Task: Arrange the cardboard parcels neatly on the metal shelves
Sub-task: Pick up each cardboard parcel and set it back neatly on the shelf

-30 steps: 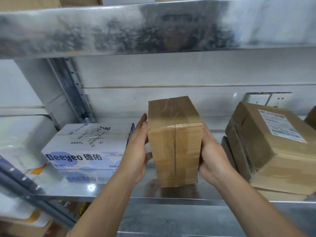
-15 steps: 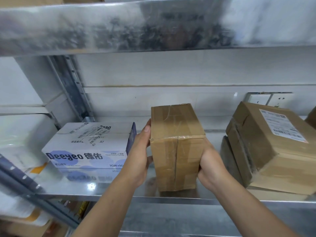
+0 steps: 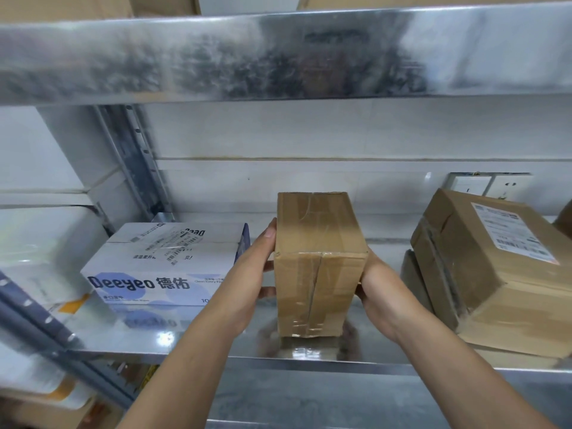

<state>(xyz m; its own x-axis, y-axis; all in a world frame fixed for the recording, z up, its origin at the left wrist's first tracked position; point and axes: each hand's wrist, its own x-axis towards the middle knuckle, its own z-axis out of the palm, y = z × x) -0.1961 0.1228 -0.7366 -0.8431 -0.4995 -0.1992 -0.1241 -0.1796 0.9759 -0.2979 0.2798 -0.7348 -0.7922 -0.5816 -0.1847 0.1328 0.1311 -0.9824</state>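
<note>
Brown taped cardboard parcel (image 3: 318,264), upright on its narrow end, stands on the shiny metal shelf (image 3: 213,332), a short gap to the right of the white-and-blue printed "Deeyeo" carton (image 3: 154,267), clasped between a person's two bare hands. The left grip (image 3: 247,283) lies against the side facing the white carton, thumb up along the front edge and fingers bent onto the side wall. The right grip (image 3: 380,292) wraps the side away from the carton, its fingers hidden behind the box. Whether the base bears fully on the shelf cannot be told, though its reflection meets it.

Farther right of the white carton, beyond the parcel and apart from it, a larger brown cardboard box with a white shipping label (image 3: 483,274) sits tilted.

Judging by the easy two-handed hold, the parcel is probably light to moderate in weight. Its walls look stiff but creased. The glossy tape over its seams may be slick, so bare cardboard low on the two side walls seems the safest place to take it. Tall and narrow, it could tip on the smooth metal if nudged.
</note>
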